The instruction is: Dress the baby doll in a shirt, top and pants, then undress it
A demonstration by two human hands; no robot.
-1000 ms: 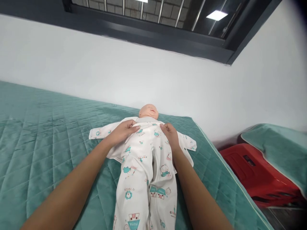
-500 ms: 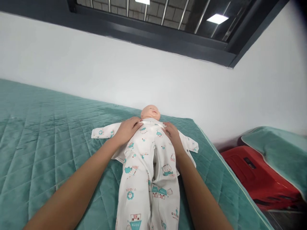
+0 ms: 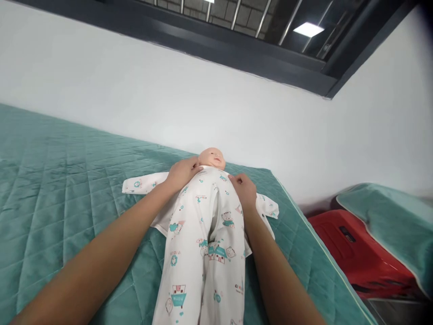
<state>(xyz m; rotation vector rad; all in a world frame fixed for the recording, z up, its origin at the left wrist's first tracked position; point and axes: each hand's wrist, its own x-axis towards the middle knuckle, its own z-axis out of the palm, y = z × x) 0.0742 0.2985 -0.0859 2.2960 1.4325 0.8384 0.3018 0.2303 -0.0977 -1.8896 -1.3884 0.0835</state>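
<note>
"What colour are the trousers point(image 3: 187, 253)?"
"White, scattered with small teal and pink prints, bear-like animals and houses among them."
"And the shirt point(image 3: 145, 183)?"
"White too, with similar prints on its sleeves. The doll's head point(image 3: 207, 155) is peachy pink."
"The bedspread point(image 3: 84, 189)?"
"Teal green, quilted in diamonds."
"And the rest?"
"A plain white wall point(image 3: 203, 99), a dark grey window frame point(image 3: 223, 52), silvery bars point(image 3: 263, 18), a bright red plastic object point(image 3: 358, 253) and a green cloth point(image 3: 389, 216) with a pale edge."
</note>
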